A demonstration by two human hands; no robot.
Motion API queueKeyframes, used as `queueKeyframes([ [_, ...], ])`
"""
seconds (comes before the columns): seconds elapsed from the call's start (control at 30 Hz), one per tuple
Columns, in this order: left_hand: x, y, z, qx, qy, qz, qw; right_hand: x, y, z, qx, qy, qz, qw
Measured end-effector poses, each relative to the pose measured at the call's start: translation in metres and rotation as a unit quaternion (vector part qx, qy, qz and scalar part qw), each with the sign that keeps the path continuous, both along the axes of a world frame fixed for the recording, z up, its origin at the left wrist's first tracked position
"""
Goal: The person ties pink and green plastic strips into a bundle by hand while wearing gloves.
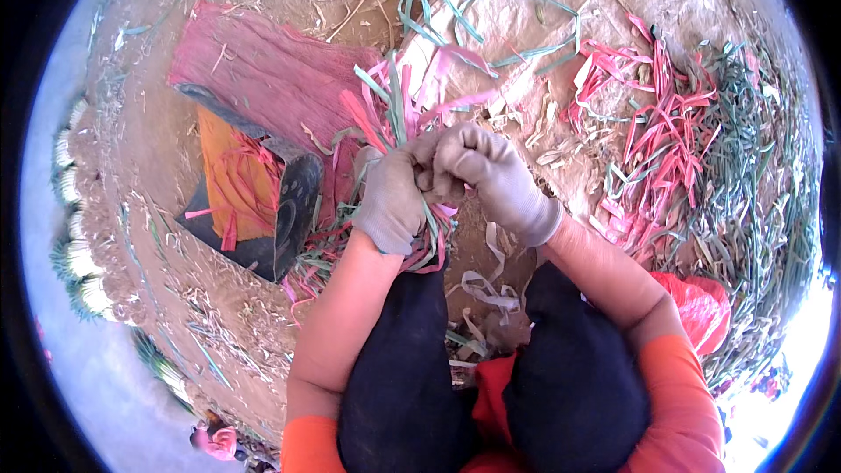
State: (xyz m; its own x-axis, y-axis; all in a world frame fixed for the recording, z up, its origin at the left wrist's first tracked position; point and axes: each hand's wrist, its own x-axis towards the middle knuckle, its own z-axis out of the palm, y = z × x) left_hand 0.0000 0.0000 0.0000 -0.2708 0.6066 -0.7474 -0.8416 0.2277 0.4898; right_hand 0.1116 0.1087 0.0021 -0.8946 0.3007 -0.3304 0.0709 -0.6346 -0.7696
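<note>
Both hands wear greyish work gloves and meet in the middle, above the gap between my knees. My left hand (392,197) is closed round a bundle of pink and green plastic strips (399,105). Loose strip ends fan out above the fist, and more hang below it by my left knee. Pressed against it, my right hand (498,177) has its fingers curled in a pinch. What sits between those fingertips is hidden by the glove.
Left lies a faded red cloth (272,66) beside a dark folded sheet (300,210) with an orange piece (229,180). At right are tangled pink strips (661,131), heaped green stalks (745,175) and a red plastic bag (701,311). White-and-green bundles (83,254) line the far left.
</note>
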Motion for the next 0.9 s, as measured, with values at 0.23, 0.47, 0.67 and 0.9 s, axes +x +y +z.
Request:
queueKeyframes([
  [0.23,0.007,0.007,-0.004,-0.121,-0.001,0.074,0.99,0.001,-0.013,-0.004,-0.303,-0.066,-0.058,0.949],
  [0.47,-0.005,0.0,-0.005,-0.172,0.056,0.156,0.971,0.02,-0.027,0.015,-0.342,-0.062,0.04,0.937],
  [0.67,-0.025,-0.018,-0.023,-0.14,0.075,0.177,0.971,0.058,-0.017,0.033,-0.346,-0.079,0.102,0.929],
  [0.9,-0.063,-0.057,-0.061,-0.085,0.154,0.151,0.973,0.124,0.03,0.046,-0.122,0.017,0.186,0.975],
])
